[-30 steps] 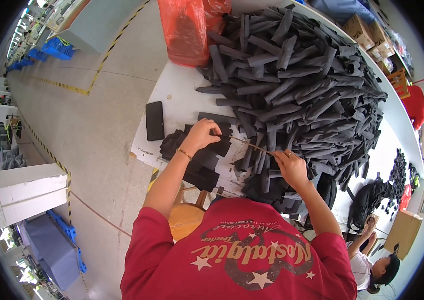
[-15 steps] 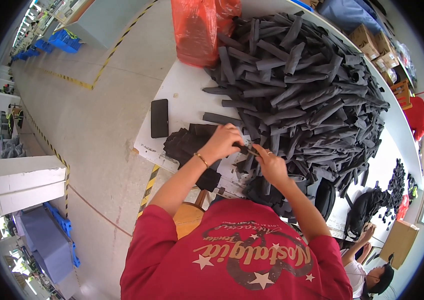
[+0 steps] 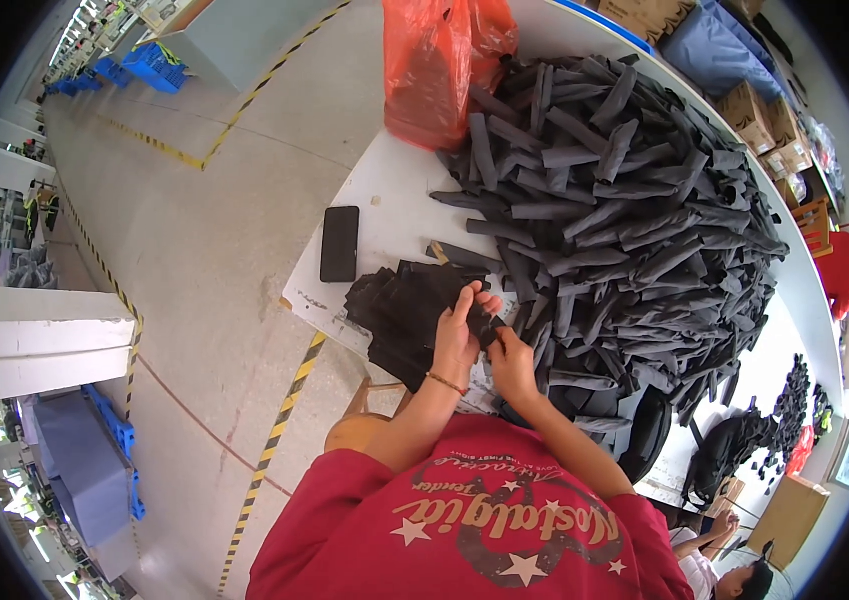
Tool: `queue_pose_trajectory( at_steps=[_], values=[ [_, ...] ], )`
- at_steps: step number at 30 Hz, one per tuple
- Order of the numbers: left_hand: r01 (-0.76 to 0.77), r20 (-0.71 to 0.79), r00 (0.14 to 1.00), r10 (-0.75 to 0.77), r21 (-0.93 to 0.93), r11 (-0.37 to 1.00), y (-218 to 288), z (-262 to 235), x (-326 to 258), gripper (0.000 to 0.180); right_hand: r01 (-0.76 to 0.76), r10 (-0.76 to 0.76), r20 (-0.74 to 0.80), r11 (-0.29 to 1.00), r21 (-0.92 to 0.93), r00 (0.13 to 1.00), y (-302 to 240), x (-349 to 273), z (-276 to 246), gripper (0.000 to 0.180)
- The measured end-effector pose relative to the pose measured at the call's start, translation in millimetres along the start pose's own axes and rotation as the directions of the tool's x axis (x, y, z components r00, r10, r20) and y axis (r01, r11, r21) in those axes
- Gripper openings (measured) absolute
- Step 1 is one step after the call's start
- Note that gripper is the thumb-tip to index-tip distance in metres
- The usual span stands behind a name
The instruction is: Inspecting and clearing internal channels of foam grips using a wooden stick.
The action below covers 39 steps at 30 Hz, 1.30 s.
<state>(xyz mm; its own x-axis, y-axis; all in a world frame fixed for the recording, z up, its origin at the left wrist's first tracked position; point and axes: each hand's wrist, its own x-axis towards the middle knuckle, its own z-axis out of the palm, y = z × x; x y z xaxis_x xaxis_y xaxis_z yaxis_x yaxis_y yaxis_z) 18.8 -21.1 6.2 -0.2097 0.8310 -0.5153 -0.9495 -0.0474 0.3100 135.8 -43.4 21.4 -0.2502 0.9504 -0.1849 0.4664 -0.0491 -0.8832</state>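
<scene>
My left hand (image 3: 459, 328) is closed around a small dark fabric piece (image 3: 485, 326), palm turned partly up and fingers curled. Just to its right, my right hand (image 3: 511, 362) pinches the lower end of the same piece. Under and left of my hands, flat black fabric pieces (image 3: 395, 312) lie overlapping at the white table's (image 3: 377, 185) corner. Beyond them rests a single dark grey fabric tube (image 3: 467, 257), with a small tan stick-like thing (image 3: 439, 252) at its left end. A large heap of similar dark grey tubes (image 3: 605, 215) spreads to the right.
A black phone (image 3: 340, 244) lies near the table's left edge. An orange-red plastic bag (image 3: 428, 85) stands at the far side. Black bags (image 3: 720, 460) lie further right, near another person's hands (image 3: 723, 530). A wooden stool (image 3: 357, 432) is below the table corner.
My hands have come closer to my body, and the left has turned palm up. A thin tool in my right hand is gone from it; a tan stick-like thing now shows by the lone tube.
</scene>
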Motion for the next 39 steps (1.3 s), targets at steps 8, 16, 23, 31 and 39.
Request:
queue_pose_trajectory(
  at_steps=[8,16,23,31,39],
  values=[
    [-0.383,-0.262,0.854,0.449,0.268,0.884,92.4,22.9,28.6,0.026,0.216,-0.113,0.353,0.939,-0.268,0.929,23.5,-74.3,-39.6,0.012],
    [-0.312,-0.187,0.931,0.315,0.046,0.949,134.0,30.6,66.5,0.025,0.197,-0.197,0.025,0.951,-0.238,0.98,-26.5,-67.7,-76.9,0.009],
    [-0.211,-0.173,0.962,0.21,0.014,0.977,89.5,37.2,55.6,0.029,0.196,-0.205,-0.014,0.952,-0.233,0.979,-24.8,-37.4,-63.1,0.011],
    [-0.172,-0.03,0.982,0.187,0.28,0.944,28.4,61.6,8.1,0.019,0.18,-0.183,-0.011,0.975,-0.131,0.983,-51.8,3.8,-28.7,0.012],
    [-0.243,-0.129,0.955,0.267,0.179,0.954,42.7,65.1,4.9,0.021,0.169,-0.184,-0.074,0.97,-0.172,0.98,-40.2,-29.3,-10.3,0.012]
  ],
)
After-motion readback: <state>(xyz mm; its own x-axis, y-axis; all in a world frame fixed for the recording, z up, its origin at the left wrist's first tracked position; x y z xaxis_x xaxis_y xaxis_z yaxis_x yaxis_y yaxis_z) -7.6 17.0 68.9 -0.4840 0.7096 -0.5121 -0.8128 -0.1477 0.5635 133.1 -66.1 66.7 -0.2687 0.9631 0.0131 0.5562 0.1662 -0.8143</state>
